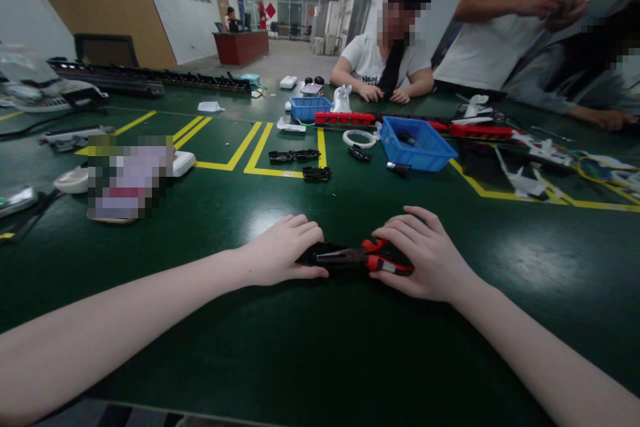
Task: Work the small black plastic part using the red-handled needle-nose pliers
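Near the front middle of the green table, my right hand [433, 257] is closed around the red-and-black handles of a pair of pliers [387, 265]. The handles are spread apart, and the jaws point left towards my other hand. My left hand [287, 247] is closed on a small black part [325, 250], with fingers over the top and thumb below. The plier jaws lie against or just in front of this part; whether they bite on it I cannot tell. My left fingers hide its left end.
Beyond my hands lie several black parts [294, 155], a white tape roll [359, 139] and a blue bin [417, 147]. A phone [133, 183] stands at left on the green table [240, 347]. Across it sits a person [385, 67]; other people are at right.
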Motion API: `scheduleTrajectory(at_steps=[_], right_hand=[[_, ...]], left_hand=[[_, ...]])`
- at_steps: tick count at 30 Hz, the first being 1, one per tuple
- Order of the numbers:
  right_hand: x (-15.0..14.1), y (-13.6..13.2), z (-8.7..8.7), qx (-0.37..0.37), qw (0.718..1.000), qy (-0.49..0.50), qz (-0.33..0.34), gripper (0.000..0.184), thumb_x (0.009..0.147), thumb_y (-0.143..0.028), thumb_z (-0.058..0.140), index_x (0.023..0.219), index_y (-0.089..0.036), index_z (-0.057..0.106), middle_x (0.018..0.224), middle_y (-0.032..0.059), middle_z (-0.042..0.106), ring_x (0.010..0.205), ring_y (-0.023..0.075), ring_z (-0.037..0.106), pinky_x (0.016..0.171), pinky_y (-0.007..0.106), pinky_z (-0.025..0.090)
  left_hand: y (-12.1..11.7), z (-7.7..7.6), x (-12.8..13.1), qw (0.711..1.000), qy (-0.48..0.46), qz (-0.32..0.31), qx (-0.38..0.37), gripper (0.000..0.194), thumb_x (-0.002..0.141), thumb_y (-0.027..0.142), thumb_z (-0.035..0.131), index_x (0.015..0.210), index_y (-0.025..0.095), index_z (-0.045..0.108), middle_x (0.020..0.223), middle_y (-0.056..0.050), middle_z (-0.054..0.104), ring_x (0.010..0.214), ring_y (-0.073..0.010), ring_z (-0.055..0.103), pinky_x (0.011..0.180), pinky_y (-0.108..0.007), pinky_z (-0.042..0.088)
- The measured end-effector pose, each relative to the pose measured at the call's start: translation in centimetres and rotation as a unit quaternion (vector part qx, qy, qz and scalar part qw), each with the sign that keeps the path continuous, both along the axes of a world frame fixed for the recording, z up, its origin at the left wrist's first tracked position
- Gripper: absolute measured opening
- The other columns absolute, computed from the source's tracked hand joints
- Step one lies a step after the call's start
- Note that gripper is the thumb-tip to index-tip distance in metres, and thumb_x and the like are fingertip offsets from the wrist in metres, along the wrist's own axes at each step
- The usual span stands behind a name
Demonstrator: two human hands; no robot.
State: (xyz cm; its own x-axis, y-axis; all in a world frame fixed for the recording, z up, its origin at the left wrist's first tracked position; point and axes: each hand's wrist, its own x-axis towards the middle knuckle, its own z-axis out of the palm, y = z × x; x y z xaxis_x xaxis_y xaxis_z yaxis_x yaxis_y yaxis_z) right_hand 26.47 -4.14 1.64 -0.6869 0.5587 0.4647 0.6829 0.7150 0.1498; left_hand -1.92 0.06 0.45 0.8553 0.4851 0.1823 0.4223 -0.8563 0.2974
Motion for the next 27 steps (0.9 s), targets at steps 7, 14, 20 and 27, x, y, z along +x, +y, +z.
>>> scheduleTrajectory(at_steps=[7, 14, 20, 27], right_hand=[[-0.34, -0.10, -0.04, 0.006, 1.000, 0.002, -0.002, 0.042, 0.079, -0.049, 0.063, 0.104, -0.016, 0.060, 0.091, 0.0087, 0.068, 0.090, 0.0253, 0.063, 0.100, 0.049, 0.036], [-0.34, -0.11, -0.12, 0.009, 1.000, -0.012, 0.004, 0.042, 0.081, -0.049, 0.062, 0.103, -0.013, 0.061, 0.090, 0.0094, 0.068, 0.088, 0.0253, 0.063, 0.099, 0.049, 0.037], [-0.31, -0.20, 0.00, 0.008, 1.000, -0.027, 0.008, 0.041, 0.084, -0.050, 0.057, 0.103, -0.014, 0.061, 0.089, 0.0093, 0.069, 0.088, 0.0251, 0.063, 0.100, 0.049, 0.036], [-0.16, -0.03, 0.06, 0.013, 0.999, -0.037, 0.012, 0.041, 0.083, -0.049, 0.059, 0.102, -0.013, 0.062, 0.088, 0.0098, 0.068, 0.087, 0.0255, 0.062, 0.098, 0.049, 0.037]], left_hand=[[0.02, -0.06, -0.01, 1.000, -0.003, 0.000, 0.001, 0.034, 0.087, 0.049, 0.063, 0.095, 0.018, 0.052, 0.094, -0.002, 0.057, 0.085, -0.0190, 0.049, 0.073, -0.030, 0.037], [0.04, 0.04, 0.00, 1.000, -0.005, 0.001, -0.010, 0.034, 0.085, 0.049, 0.065, 0.092, 0.018, 0.053, 0.091, -0.002, 0.057, 0.084, -0.0191, 0.049, 0.073, -0.030, 0.036], [-0.06, 0.11, -0.01, 1.000, -0.011, -0.003, -0.011, 0.036, 0.083, 0.052, 0.065, 0.088, 0.018, 0.054, 0.087, -0.001, 0.057, 0.082, -0.0186, 0.049, 0.073, -0.030, 0.035], [-0.01, -0.10, -0.01, 1.000, -0.005, -0.009, 0.008, 0.039, 0.085, 0.056, 0.060, 0.088, 0.018, 0.053, 0.086, -0.001, 0.057, 0.081, -0.0187, 0.052, 0.071, -0.030, 0.035]])
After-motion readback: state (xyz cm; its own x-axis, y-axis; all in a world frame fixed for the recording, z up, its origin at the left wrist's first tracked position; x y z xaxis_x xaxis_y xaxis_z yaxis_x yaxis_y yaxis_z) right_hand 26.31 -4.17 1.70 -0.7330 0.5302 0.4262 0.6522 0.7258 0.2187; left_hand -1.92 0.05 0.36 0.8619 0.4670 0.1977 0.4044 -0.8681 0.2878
